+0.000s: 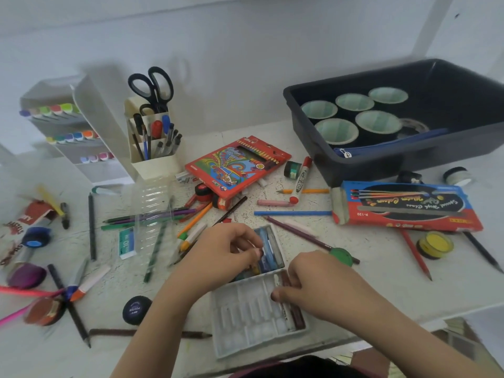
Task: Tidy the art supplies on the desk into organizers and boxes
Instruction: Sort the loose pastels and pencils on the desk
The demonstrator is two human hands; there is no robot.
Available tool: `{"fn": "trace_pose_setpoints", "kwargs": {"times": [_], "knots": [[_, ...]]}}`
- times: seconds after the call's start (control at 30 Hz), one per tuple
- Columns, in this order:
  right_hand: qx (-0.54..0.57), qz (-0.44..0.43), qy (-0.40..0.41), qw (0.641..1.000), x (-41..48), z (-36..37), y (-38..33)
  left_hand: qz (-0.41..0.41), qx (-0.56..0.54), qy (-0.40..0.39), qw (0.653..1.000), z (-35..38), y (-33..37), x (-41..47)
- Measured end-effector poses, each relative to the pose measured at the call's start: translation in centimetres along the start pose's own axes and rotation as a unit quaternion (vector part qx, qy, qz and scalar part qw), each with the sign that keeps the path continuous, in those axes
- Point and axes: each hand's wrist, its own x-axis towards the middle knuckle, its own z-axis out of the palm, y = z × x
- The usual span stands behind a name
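Far right on desk (381,271): dark bin (360,170). Near centre: white tray (242,326). Left hand (226,252) curled, fingertips at blue sticks (268,248) in tray's far half; grip cannot tell. Right hand (321,287) pinches brown stick (298,317) at tray's right edge.

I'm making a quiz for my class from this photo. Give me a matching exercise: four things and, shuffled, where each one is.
Things
1. scissors
2. cups
3. marker
4. brown pastel

Places
A. in the white tray
B. in the dark bin
C. upright in the pen holder
D. loose on the desk

Pairs: 1-C, 2-B, 3-D, 4-A
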Motion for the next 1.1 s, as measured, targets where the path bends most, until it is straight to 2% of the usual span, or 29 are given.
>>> {"fn": "trace_pose_setpoints", "kwargs": {"times": [0.23,0.53,0.67,0.73,0.83,0.93,1.0,1.1], "knots": [[0.008,0.005,-0.071,0.997,-1.0,-1.3,0.8,0.052,-0.002,-0.023,0.998,1.0,2.0,1.3],[0.029,-0.001,-0.056,0.998,-1.6,-1.3,0.9,0.09,0.016,-0.062,0.994,2.3,4.8,3.8],[0.081,0.035,0.012,0.996,-1.8,-4.3,3.1,0.101,0.005,-0.042,0.994,3.8,6.7,6.1],[0.085,0.068,0.089,0.99,-1.9,-5.8,5.1,0.087,0.009,-0.029,0.996,4.8,7.6,7.5],[0.087,0.124,0.222,0.963,-2.5,-7.0,8.4,0.066,0.021,-0.022,0.997,6.5,8.8,9.2],[0.085,0.188,0.305,0.93,-2.6,-7.4,11.5,0.042,0.045,-0.033,0.998,7.8,9.5,10.4],[0.062,0.254,0.316,0.912,-2.5,-7.5,13.6,0.029,0.066,-0.049,0.996,8.5,10.0,11.0],[0.078,0.336,0.28,0.896,-2.4,-7.2,15.9,0.012,0.049,-0.063,0.997,9.2,10.6,11.5]]}}
